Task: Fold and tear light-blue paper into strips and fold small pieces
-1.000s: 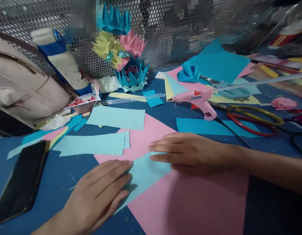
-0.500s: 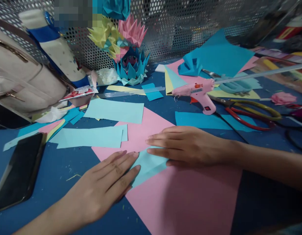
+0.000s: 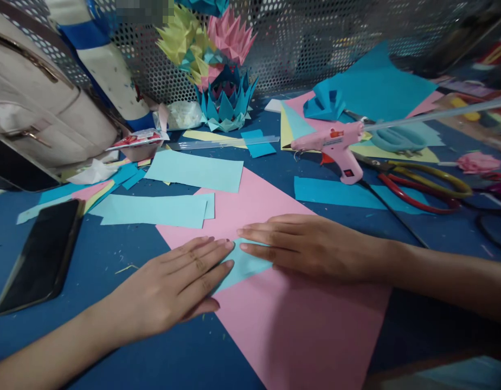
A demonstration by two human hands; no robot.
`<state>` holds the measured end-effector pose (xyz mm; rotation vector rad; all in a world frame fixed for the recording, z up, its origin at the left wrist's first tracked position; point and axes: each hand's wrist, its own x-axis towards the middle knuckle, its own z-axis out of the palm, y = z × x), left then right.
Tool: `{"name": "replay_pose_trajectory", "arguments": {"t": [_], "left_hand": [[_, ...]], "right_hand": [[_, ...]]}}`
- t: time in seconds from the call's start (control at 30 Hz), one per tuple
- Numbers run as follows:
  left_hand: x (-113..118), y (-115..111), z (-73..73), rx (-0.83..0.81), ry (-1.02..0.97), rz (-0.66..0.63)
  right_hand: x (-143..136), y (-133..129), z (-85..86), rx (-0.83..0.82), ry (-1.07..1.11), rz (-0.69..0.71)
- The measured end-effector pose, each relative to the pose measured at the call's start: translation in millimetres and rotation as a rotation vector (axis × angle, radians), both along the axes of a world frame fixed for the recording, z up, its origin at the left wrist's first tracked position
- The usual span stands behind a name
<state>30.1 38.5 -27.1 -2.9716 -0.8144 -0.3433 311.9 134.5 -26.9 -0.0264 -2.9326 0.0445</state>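
A light blue paper piece (image 3: 248, 266) lies on a large pink sheet (image 3: 323, 325), partly covered by both hands. My left hand (image 3: 169, 287) rests flat on its left end, fingers stretched out, thumb slightly apart. From the right, my right hand (image 3: 307, 244) presses on its upper right part with extended fingers. The fingertips of the two hands nearly meet over the paper. Two light blue strips (image 3: 196, 170) (image 3: 153, 210) overlap the pink sheet's far left side.
Beyond the sheet are a pink glue gun (image 3: 335, 143), scissors (image 3: 421, 187) and a blue strip (image 3: 356, 195). Paper flowers (image 3: 226, 103) stand at the back. At left lie a phone (image 3: 41, 254) and a pale bag (image 3: 43, 103).
The view has shifted slightly. My hands have come closer together over the light blue paper, and less of it shows between them.
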Motion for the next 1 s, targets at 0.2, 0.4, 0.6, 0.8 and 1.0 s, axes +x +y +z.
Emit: {"name": "replay_pose_trajectory", "arguments": {"t": [0.2,0.4,0.6,0.8,1.0], "left_hand": [[-2.6,2.5,4.6,-0.136,-0.004,-0.029],[-7.4,3.2,0.0,-0.228,-0.062,-0.015],[-7.6,2.3,-1.6,-0.183,-0.042,-0.03],[-6.9,0.0,-1.2,-0.128,-0.023,-0.036],[-5.4,-0.2,-0.4,-0.118,-0.026,-0.042]], "right_hand": [[1.0,4.1,-1.1,-0.068,0.018,0.018],[1.2,4.8,1.5,-0.089,-0.008,0.025],[2.1,6.0,4.1,-0.098,-0.04,0.041],[2.1,6.5,3.5,-0.095,-0.038,0.046],[3.2,6.5,0.9,-0.126,-0.044,0.063]]}}
